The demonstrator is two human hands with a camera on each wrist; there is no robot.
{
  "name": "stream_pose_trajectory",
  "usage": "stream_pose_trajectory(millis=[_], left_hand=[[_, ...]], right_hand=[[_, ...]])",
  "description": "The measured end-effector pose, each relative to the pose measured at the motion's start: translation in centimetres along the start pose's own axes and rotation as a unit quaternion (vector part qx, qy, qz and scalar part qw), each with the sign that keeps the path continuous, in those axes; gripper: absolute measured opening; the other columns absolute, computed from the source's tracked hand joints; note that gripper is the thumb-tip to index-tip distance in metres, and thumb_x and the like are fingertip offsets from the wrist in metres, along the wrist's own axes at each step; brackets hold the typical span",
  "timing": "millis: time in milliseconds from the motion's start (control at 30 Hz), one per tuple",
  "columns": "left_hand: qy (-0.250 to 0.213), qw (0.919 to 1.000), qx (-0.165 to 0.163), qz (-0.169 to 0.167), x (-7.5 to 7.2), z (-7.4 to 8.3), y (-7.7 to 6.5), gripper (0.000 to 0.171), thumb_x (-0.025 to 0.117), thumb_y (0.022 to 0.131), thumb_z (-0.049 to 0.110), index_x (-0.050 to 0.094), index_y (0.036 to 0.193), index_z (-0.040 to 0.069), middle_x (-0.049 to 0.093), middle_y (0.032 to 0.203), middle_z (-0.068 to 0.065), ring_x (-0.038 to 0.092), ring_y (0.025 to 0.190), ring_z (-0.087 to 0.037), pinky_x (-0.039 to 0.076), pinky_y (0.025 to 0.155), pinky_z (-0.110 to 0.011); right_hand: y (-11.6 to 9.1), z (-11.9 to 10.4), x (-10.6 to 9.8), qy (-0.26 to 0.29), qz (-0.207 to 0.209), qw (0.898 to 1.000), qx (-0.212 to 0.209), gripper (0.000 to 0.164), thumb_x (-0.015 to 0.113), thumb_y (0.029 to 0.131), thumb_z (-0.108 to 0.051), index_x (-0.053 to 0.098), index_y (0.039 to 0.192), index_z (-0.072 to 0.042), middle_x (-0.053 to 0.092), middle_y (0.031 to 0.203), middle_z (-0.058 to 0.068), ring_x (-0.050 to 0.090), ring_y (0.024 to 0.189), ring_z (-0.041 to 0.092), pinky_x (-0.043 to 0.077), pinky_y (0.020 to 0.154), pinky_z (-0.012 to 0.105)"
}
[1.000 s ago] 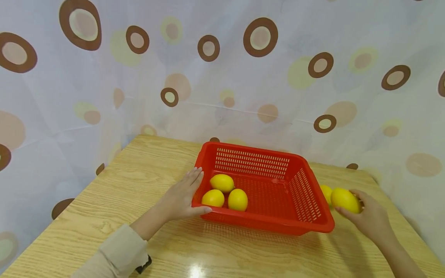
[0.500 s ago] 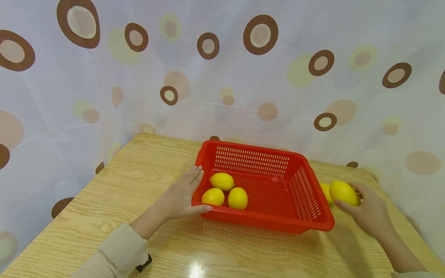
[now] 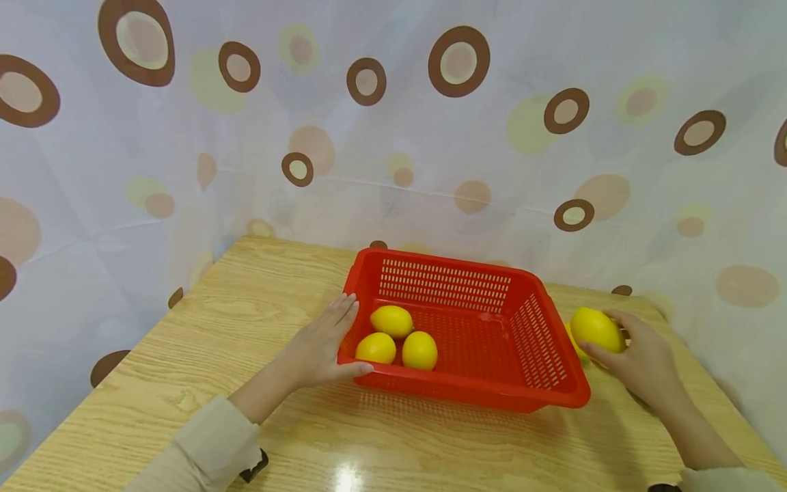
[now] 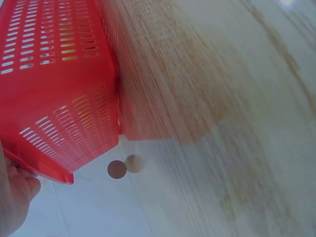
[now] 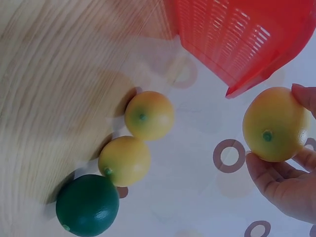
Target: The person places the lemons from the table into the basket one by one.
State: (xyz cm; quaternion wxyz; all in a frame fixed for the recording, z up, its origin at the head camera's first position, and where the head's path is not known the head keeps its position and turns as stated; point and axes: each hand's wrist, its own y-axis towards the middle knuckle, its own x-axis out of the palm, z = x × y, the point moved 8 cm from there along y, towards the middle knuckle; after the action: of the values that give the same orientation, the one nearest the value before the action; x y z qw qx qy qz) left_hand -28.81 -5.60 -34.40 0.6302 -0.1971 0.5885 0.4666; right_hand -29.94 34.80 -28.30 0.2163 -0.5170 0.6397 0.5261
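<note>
A red plastic basket (image 3: 467, 389) with slotted walls stands on the wooden table, with three yellow lemons (image 3: 420, 351) gathered in its near left corner. My left hand (image 3: 316, 352) rests on that corner, fingers straight over the left rim and thumb along the front rim. In the left wrist view, part of the left hand (image 4: 19, 192) shows at the rim. My right hand (image 3: 648, 359) holds another lemon (image 3: 596, 330) between thumb and fingers, just outside the basket's right wall. The right wrist view shows this lemon (image 5: 274, 126) raised above the table.
Two more lemons (image 5: 149, 115) (image 5: 124, 161) lie on the table right of the basket, beside a dark green round fruit (image 5: 88, 205). From the head view they are mostly hidden behind the right hand. A curtain with brown rings (image 3: 399, 137) hangs behind the table (image 3: 258, 301).
My right hand has moved up and slightly left with its lemon, nearer the basket's right rim. The left hand and the basket have stayed in place.
</note>
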Motion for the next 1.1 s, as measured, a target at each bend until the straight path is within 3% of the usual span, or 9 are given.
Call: stream_pose_trajectory(millis=[133, 467, 1100], left_hand=[[-0.003, 1.0000, 0.001, -0.001, 0.0, 0.0, 0.0, 0.091, 0.058, 0.081, 0.055, 0.028, 0.142, -0.006, 0.026, 0.151, -0.021, 0.023, 0.141, -0.035, 0.034, 0.108, -0.046], [-0.006, 0.9999, 0.003, 0.009, 0.1, -0.2, 0.0, 0.090, 0.058, 0.081, 0.055, 0.031, 0.141, -0.007, 0.028, 0.150, -0.021, 0.024, 0.140, -0.035, 0.036, 0.107, -0.047], [-0.015, 0.9999, -0.005, 0.003, 0.4, -0.3, 0.0, 0.091, 0.056, 0.082, 0.056, 0.029, 0.142, -0.005, 0.024, 0.152, -0.020, 0.020, 0.142, -0.034, 0.035, 0.108, -0.047]], right_hand=[[0.3, -0.8, 0.2, 0.012, -0.005, 1.000, -0.003, 0.063, 0.076, 0.076, -0.024, 0.050, 0.122, 0.010, 0.058, 0.107, 0.030, 0.054, 0.083, 0.035, 0.038, 0.055, 0.018], [1.4, -3.1, 1.4, 0.005, -0.023, 0.999, -0.023, 0.060, 0.073, 0.078, -0.019, 0.049, 0.121, 0.014, 0.056, 0.110, 0.033, 0.055, 0.083, 0.037, 0.047, 0.061, 0.030], [2.1, -4.3, 3.1, 0.028, -0.058, 0.998, -0.010, 0.059, 0.073, 0.079, -0.019, 0.048, 0.123, 0.010, 0.056, 0.111, 0.030, 0.055, 0.086, 0.035, 0.053, 0.065, 0.037]])
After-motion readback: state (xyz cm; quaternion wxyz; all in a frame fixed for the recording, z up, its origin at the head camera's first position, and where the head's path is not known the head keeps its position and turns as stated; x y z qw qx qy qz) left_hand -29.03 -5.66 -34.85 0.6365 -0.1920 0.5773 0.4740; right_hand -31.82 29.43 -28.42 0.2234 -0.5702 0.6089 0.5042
